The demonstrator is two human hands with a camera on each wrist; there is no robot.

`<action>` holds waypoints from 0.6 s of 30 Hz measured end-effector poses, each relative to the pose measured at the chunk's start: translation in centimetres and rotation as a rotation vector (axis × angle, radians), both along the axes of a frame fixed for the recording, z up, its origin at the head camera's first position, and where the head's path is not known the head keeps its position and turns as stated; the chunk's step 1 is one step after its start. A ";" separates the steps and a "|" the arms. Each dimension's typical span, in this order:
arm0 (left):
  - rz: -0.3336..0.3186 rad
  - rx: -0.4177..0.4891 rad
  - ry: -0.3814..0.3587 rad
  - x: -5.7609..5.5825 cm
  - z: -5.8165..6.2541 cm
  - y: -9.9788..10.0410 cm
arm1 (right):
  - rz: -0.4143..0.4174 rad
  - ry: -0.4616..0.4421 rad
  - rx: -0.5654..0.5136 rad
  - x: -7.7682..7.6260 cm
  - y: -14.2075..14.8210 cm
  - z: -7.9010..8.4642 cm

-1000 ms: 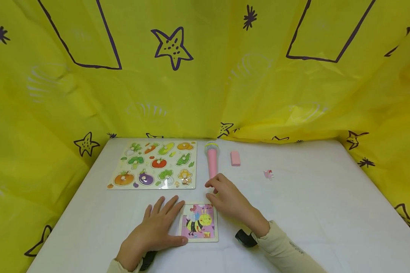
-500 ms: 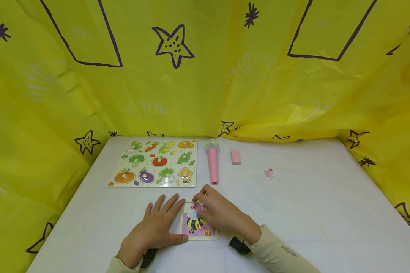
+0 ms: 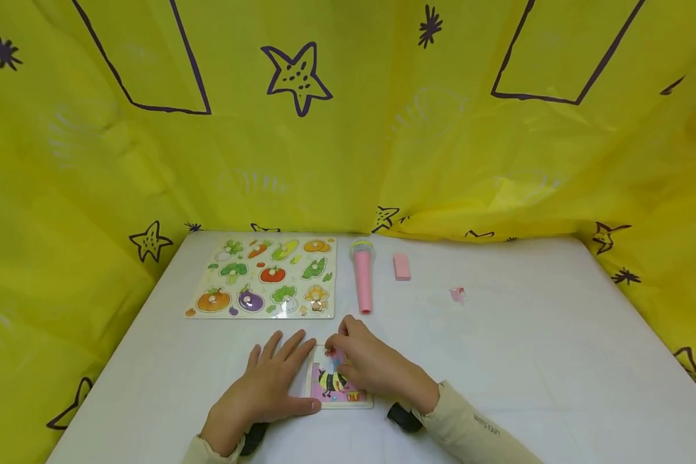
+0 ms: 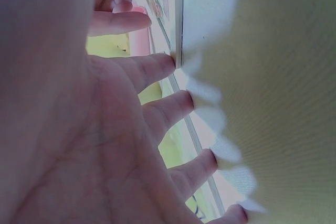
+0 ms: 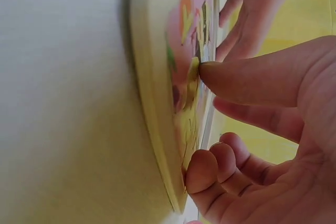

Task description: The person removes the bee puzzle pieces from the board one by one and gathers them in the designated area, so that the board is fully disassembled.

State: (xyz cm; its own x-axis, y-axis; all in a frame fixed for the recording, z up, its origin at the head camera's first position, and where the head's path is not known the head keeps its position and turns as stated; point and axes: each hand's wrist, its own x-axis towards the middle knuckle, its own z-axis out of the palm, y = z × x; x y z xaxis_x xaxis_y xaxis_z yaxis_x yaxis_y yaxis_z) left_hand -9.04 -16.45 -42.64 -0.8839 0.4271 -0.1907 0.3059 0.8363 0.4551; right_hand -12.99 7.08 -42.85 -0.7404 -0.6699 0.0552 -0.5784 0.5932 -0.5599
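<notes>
A small square bee jigsaw puzzle (image 3: 332, 383) in a pale frame lies near the table's front. My left hand (image 3: 267, 380) rests beside it with fingers spread, index fingertip at the frame's top left corner and thumb at the bottom left. Bent over the puzzle's right side is my right hand (image 3: 371, 357). In the right wrist view its thumb and curled fingers pinch a yellow puzzle piece (image 5: 192, 85), whose edge stands up a little from the picture. The bee's head is hidden by that hand in the head view. A loose pink puzzle piece (image 3: 457, 295) lies to the right.
Behind the left hand lies a vegetable peg puzzle board (image 3: 267, 280). A pink toy microphone (image 3: 363, 280) is beside it, then a pink block (image 3: 402, 267). A yellow patterned curtain (image 3: 348, 148) hangs round the white-covered table (image 3: 533, 361).
My right hand has come from beside the microphone's handle down and left onto the puzzle, its fingers curling over the upper right part. The left hand has stayed at the puzzle's left side.
</notes>
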 end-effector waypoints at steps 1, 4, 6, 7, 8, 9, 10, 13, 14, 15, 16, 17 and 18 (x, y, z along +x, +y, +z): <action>-0.002 0.000 -0.003 0.1 0.0 0.0 | 0.000 -0.013 -0.003 0.0 0.0 0.0; -0.006 0.000 -0.009 0.3 0.0 0.1 | -0.004 -0.040 -0.014 0.1 0.0 -0.1; -0.004 0.005 -0.001 0.3 0.1 0.1 | -0.006 -0.036 -0.028 0.2 -0.1 -0.3; -0.003 0.005 0.004 0.3 0.1 0.1 | -0.007 -0.036 -0.037 0.2 -0.1 -0.3; -0.003 0.006 0.006 0.3 0.1 0.1 | -0.007 -0.039 -0.043 0.2 -0.2 -0.3; -0.004 0.007 0.007 0.3 0.1 0.1 | -0.007 -0.042 -0.050 0.2 -0.2 -0.3; -0.004 0.010 0.007 0.3 0.2 0.1 | -0.008 -0.045 -0.054 0.2 -0.2 -0.3; -0.003 0.013 0.005 0.2 0.2 0.1 | -0.016 -0.064 -0.059 0.1 -0.3 -0.1; 0.000 0.011 0.000 0.2 0.2 0.1 | -0.019 -0.072 -0.059 0.0 -0.3 -0.1; 0.003 0.009 -0.004 0.1 0.2 0.1 | -0.021 -0.078 -0.059 0.0 -0.3 0.0; 0.006 0.005 -0.007 0.1 0.2 0.1 | -0.023 -0.084 -0.058 -0.1 -0.4 0.0; 0.010 -0.001 -0.010 0.1 0.2 0.2 | -0.023 -0.087 -0.059 -0.1 -0.4 0.1; 0.013 -0.007 -0.012 0.1 0.2 0.2 | -0.022 -0.091 -0.064 -0.2 -0.5 0.1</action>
State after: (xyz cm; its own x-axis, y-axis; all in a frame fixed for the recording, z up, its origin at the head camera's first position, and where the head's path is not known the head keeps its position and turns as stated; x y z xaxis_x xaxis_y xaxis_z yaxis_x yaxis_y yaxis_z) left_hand -8.98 -16.29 -42.45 -0.8867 0.4147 -0.2044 0.2898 0.8431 0.4530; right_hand -13.16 6.61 -42.74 -0.7591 -0.6503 0.0292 -0.5107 0.5670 -0.6463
